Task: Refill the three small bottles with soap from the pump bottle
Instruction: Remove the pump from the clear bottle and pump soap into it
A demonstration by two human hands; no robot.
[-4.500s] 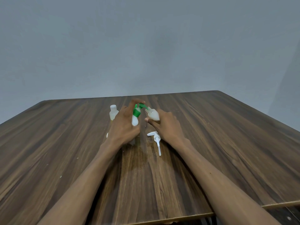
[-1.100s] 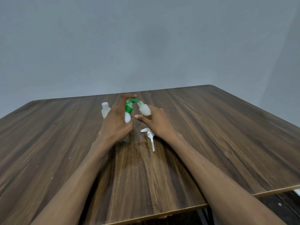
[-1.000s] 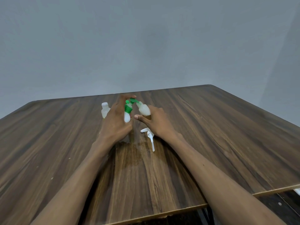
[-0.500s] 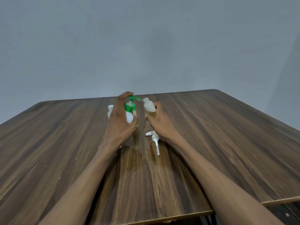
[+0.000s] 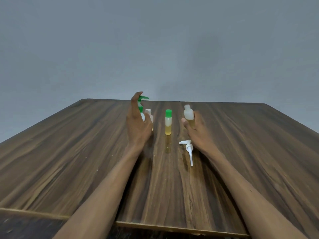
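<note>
A: Left hand?
B: Fingers curled round pump bottle, at 11 o'clock on desk.
A: Right hand?
B: Gripping uncapped small bottle, 1 o'clock; green-capped bottle upright between.

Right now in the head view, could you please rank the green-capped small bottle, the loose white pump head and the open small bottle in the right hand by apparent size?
1. Loose white pump head, though it lies nearest.
2. Green-capped small bottle, nearly as long.
3. Open small bottle, its base hidden by the right hand, so unsure.
</note>
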